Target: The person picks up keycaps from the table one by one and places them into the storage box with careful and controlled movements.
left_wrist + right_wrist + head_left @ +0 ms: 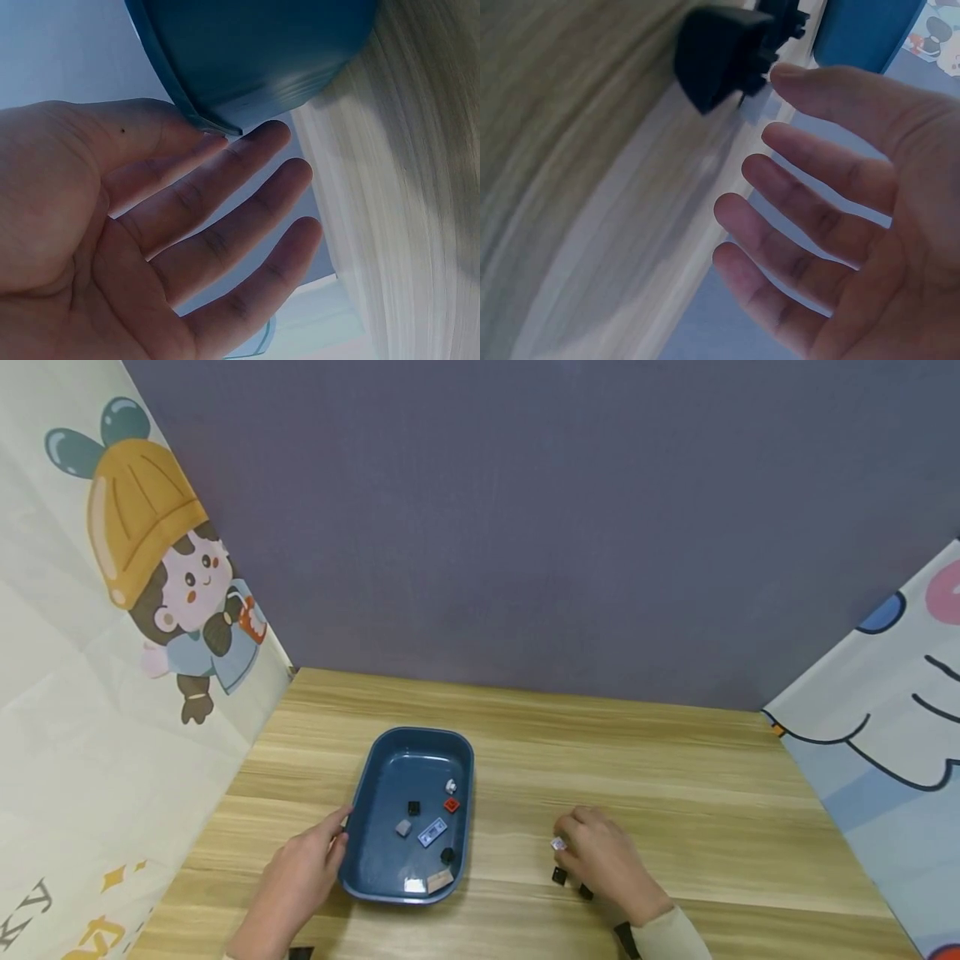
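Observation:
A blue tray [408, 893] with rounded corners stands on the wooden table. My left hand [302, 868] pinches its left rim; the left wrist view shows the thumb and forefinger at the tray's edge [187, 112], the other fingers loosely spread. To the right of the tray, my right hand [603, 860] reaches low over the table, thumb and forefinger apart beside a small white building brick [558, 843]. Nearer me lie a small black brick [559, 876] and another black brick [586, 892], partly under the hand. A black studded brick [720, 56] looms large in the right wrist view.
Inside the tray lie several small pieces, among them a red one [452, 805], a light blue printed tile [432, 832] and a beige one [439, 881]. A grey-purple wall [480, 527] rises behind the table [675, 760], with cartoon-printed sheets [67, 635] at both sides.

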Available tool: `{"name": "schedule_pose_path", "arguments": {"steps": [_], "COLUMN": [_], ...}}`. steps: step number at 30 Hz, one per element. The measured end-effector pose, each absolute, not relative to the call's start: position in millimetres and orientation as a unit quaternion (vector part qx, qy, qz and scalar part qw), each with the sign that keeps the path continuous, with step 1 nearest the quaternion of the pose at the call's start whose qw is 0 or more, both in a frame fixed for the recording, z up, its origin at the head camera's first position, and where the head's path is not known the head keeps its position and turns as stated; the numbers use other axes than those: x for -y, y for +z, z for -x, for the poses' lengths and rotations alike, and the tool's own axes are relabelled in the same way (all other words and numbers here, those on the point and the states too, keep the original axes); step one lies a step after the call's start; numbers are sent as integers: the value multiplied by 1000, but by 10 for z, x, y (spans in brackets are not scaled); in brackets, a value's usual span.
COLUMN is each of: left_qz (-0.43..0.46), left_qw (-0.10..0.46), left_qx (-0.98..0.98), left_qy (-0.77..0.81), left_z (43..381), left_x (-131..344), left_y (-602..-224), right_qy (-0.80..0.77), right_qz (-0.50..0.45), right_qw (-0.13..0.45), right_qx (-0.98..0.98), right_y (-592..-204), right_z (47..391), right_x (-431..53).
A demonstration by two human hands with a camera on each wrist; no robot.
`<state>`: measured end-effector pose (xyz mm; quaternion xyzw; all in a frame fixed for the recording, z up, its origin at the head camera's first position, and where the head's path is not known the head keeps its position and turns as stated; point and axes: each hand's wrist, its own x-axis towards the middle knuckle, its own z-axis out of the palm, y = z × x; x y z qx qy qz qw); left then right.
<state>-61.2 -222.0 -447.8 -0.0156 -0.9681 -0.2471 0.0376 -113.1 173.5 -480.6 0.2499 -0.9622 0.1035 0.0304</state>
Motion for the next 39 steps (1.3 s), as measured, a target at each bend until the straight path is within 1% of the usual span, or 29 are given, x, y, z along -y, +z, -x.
{"name": "schedule_pose_path", "arguments": {"steps": [22, 32, 39], "left_qz": [12, 8, 8], "left_qw": [38, 28, 34], "left_qx": [967, 968, 968], "left_qy": [-251, -249, -250], "left_z": [609, 622, 606], "left_x": [2214, 2207, 2215], "left_y": [-4465, -4457, -4465], "right_qy": [101, 102, 108], "right_qz": [-235, -225, -226], "right_qw": [42, 22, 22], "right_qx": [966, 969, 968], "right_y": [-4850, -4830, -4801], "right_z": [1123, 1148, 1211], "right_x": [-1752, -1733, -1660]}}
